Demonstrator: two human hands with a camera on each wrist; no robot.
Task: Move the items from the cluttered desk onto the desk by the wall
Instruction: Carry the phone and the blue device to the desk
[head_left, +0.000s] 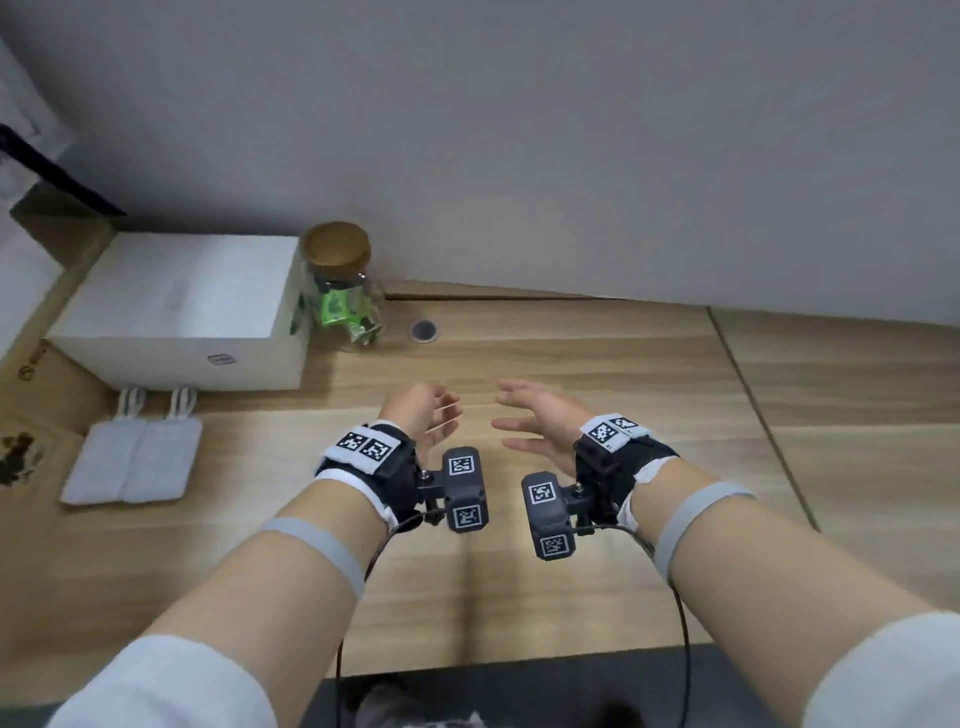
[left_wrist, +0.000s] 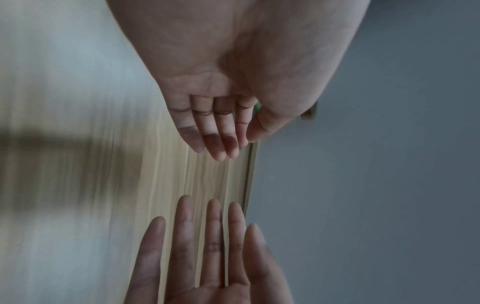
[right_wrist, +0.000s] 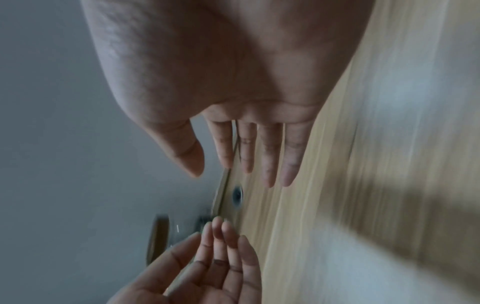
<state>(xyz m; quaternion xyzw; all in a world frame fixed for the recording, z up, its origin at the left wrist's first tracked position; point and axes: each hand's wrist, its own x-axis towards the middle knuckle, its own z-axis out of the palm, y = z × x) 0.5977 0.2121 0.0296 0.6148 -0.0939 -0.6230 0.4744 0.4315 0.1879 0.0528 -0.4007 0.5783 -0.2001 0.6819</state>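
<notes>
far left: cardboard carton at desk edge, brown, printed, partly cut off.
pouches: two flat white fabric pouches side by side, loops toward the box, long axes running away from viewer.
box: white cardboard box, matte, square-edged, touching the glass jar.
jar: glass jar, upright, clear wall, round cork-coloured lid, green packets inside; just beside the wall, near the grommet.
desk: desk by the wall, light wood-grain laminate, smooth, seam toward the right.
left hand: left hand above the desk, palm inward, fingers loosely extended, holding nothing.
right hand: right hand facing it across a gap, fingers spread and straight, holding nothing.
key relation: placed items all forward-left of both hands, left hand nearer; cluttered desk not in view, so next pickup likely means turning away.
progress: judged partway, several items already set down here.
blur: wrist views smeared, detail low.
</notes>
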